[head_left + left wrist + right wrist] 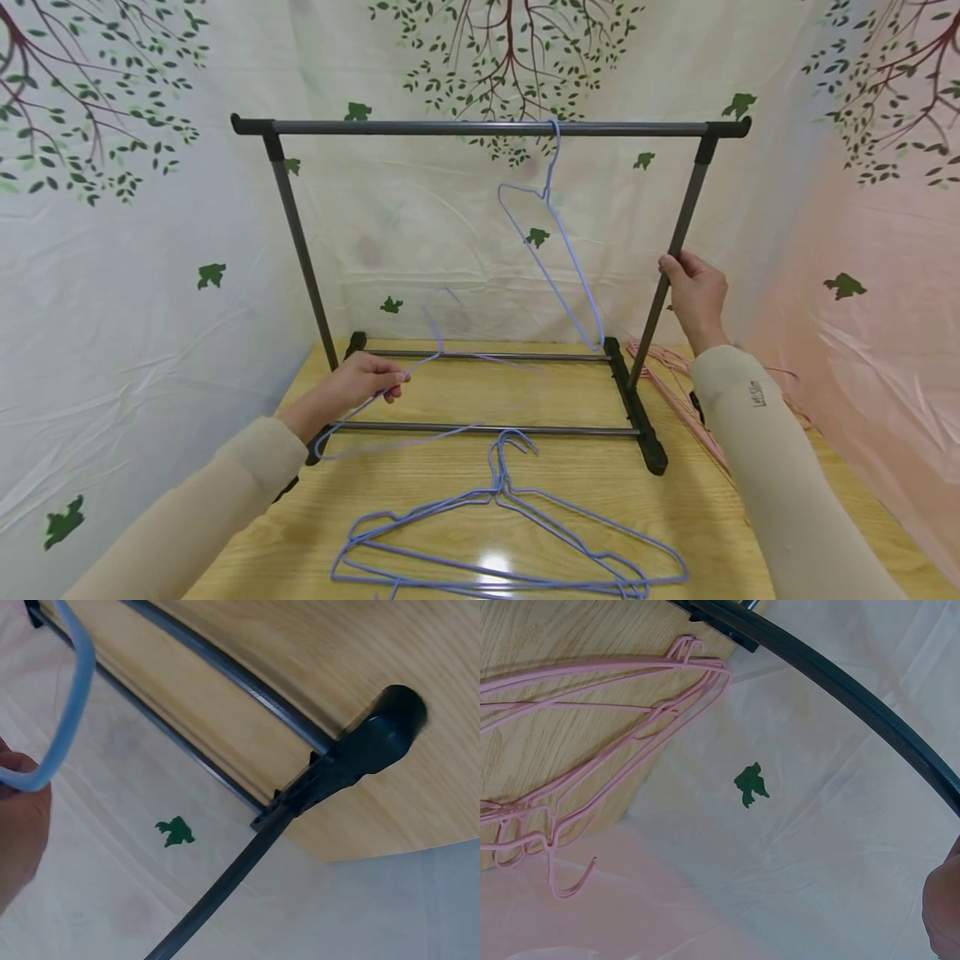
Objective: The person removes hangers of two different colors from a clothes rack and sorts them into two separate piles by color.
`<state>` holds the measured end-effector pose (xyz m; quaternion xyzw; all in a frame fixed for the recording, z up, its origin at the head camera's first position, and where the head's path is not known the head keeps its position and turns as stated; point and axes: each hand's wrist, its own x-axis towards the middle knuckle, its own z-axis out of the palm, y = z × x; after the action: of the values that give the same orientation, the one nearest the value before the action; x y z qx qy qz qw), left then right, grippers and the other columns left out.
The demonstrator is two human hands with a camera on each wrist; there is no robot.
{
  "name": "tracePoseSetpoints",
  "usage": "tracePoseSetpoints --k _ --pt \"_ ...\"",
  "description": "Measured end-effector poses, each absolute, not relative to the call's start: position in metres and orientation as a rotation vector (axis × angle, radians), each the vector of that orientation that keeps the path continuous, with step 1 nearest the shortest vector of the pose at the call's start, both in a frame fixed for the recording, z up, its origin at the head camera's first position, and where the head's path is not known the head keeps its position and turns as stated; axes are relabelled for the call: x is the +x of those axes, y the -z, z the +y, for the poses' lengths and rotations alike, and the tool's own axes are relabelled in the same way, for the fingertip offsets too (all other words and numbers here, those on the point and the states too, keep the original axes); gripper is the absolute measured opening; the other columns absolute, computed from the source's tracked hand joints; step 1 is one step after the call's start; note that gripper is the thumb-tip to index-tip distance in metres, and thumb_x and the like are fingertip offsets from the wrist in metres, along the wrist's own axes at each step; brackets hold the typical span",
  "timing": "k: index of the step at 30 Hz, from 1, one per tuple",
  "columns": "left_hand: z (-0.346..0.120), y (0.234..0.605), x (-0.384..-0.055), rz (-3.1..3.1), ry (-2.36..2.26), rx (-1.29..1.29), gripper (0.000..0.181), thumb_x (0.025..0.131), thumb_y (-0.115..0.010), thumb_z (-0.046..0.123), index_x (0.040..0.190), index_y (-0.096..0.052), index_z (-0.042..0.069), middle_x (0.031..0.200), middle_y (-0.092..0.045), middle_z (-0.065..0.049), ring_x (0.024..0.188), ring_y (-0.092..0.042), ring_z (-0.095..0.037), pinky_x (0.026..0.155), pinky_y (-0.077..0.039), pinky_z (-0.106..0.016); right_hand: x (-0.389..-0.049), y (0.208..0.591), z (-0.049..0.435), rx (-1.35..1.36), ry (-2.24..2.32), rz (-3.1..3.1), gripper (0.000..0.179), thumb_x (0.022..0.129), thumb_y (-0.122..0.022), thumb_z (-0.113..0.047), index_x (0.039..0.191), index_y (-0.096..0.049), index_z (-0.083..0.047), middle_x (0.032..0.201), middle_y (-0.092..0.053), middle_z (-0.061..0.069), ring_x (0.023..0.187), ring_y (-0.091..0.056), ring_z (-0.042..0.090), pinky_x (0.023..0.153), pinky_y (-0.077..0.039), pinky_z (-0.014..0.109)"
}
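My left hand (367,377) pinches one shoulder of a blue wire hanger (343,410), held up in front of the lower left of a dark garment rack (420,127). The hanger's hook and far side look blurred in the head view. In the left wrist view, the hanger (81,675) curves past the fingers (26,806) at the left edge. My right hand (697,296) grips the rack's right upright post. Another blue hanger (573,250) hangs from the top bar, right of its middle. Several blue hangers (498,496) lie piled on the table in front of the rack.
Pink hangers (607,761) lie on the wooden table (450,387) to the right of the rack, partly behind my right arm. The rack's black feet (637,425) stand on the tabletop. A pale cloth (420,233) printed with trees and leaves encloses the back and sides.
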<state>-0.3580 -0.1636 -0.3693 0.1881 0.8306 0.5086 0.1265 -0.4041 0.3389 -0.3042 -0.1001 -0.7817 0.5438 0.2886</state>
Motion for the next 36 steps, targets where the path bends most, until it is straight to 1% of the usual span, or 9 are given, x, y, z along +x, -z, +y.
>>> tracePoseSetpoints --k 5,9,11,15,20,26,28,32,36 --pt "-0.157 0.384 -0.351 2.250 -1.418 0.702 0.022 0.102 -0.056 0.010 0.099 -0.071 -0.006 0.078 -0.066 -0.006 0.074 -0.061 -0.019 0.073 -0.052 -0.034 -0.404 0.305 0.340 -0.264 -1.451 -2.087 0.052 0.095 -0.061 -0.050 0.130 -0.067 -0.011 0.107 -0.071 -0.005 0.106 -0.059 0.008 0.080 -0.045 0.021" --pt "-0.145 0.395 -0.342 2.134 -1.385 0.750 0.021 0.101 -0.057 0.009 0.097 -0.072 -0.006 0.078 -0.067 -0.006 0.072 -0.061 -0.017 0.069 -0.051 -0.030 -0.403 0.304 0.340 -0.274 -1.440 -2.101 0.054 0.095 -0.060 -0.051 0.132 -0.066 -0.013 0.110 -0.071 -0.005 0.107 -0.059 0.008 0.078 -0.045 0.020" --pt "-0.138 0.401 -0.338 2.069 -1.390 0.736 0.020 0.100 -0.058 0.008 0.097 -0.072 -0.006 0.078 -0.067 -0.006 0.072 -0.062 -0.017 0.070 -0.053 -0.031 -0.403 0.304 0.340 -0.282 -1.438 -2.101 0.054 0.095 -0.060 -0.052 0.132 -0.066 -0.013 0.109 -0.071 -0.006 0.107 -0.059 0.008 0.077 -0.045 0.020" --pt "-0.125 0.413 -0.328 1.987 -1.404 0.695 0.020 0.100 -0.059 0.008 0.097 -0.072 -0.006 0.079 -0.067 -0.007 0.073 -0.062 -0.016 0.073 -0.054 -0.034 -0.404 0.304 0.339 -0.279 -1.439 -2.087 0.051 0.095 -0.061 -0.050 0.128 -0.068 -0.011 0.102 -0.071 -0.010 0.104 -0.059 0.007 0.081 -0.046 0.022" --pt "-0.115 0.425 -0.317 1.901 -1.430 0.639 0.020 0.100 -0.059 0.008 0.098 -0.072 -0.007 0.079 -0.067 -0.006 0.073 -0.061 -0.015 0.075 -0.054 -0.039 -0.407 0.304 0.338 -0.275 -1.432 -2.070 0.047 0.096 -0.063 -0.045 0.124 -0.070 -0.008 0.097 -0.070 -0.011 0.100 -0.060 0.008 0.091 -0.045 0.027" --pt "-0.108 0.437 -0.303 1.846 -1.424 0.555 0.025 0.099 -0.060 0.007 0.101 -0.065 -0.017 0.075 -0.067 -0.003 0.070 -0.061 -0.013 0.071 -0.051 -0.032 -0.407 0.303 0.337 -0.284 -1.437 -2.081 0.046 0.097 -0.061 -0.045 0.124 -0.070 -0.009 0.104 -0.071 -0.005 0.102 -0.059 0.009 0.091 -0.045 0.029" --pt "-0.107 0.442 -0.300 1.870 -1.403 0.549 0.027 0.099 -0.060 0.008 0.103 -0.065 -0.018 0.075 -0.067 -0.003 0.069 -0.062 -0.013 0.068 -0.050 -0.031 -0.406 0.302 0.337 -0.280 -1.438 -2.083 0.047 0.097 -0.061 -0.045 0.124 -0.070 -0.009 0.106 -0.071 -0.003 0.102 -0.059 0.010 0.090 -0.045 0.028" --pt "-0.108 0.447 -0.299 1.975 -1.334 0.591 0.024 0.098 -0.061 0.008 0.100 -0.069 -0.014 0.075 -0.068 -0.003 0.068 -0.062 -0.013 0.063 -0.046 -0.027 -0.406 0.303 0.337 -0.277 -1.438 -2.081 0.046 0.097 -0.061 -0.044 0.124 -0.069 -0.008 0.106 -0.071 -0.003 0.103 -0.059 0.010 0.092 -0.045 0.029" --pt "-0.106 0.453 -0.300 2.114 -1.250 0.747 0.019 0.097 -0.062 0.006 0.094 -0.072 -0.010 0.073 -0.069 -0.005 0.066 -0.064 -0.013 0.062 -0.052 -0.030 -0.406 0.304 0.338 -0.279 -1.434 -2.082 0.048 0.097 -0.061 -0.045 0.124 -0.069 -0.008 0.105 -0.071 -0.004 0.104 -0.060 0.010 0.097 -0.045 0.031"
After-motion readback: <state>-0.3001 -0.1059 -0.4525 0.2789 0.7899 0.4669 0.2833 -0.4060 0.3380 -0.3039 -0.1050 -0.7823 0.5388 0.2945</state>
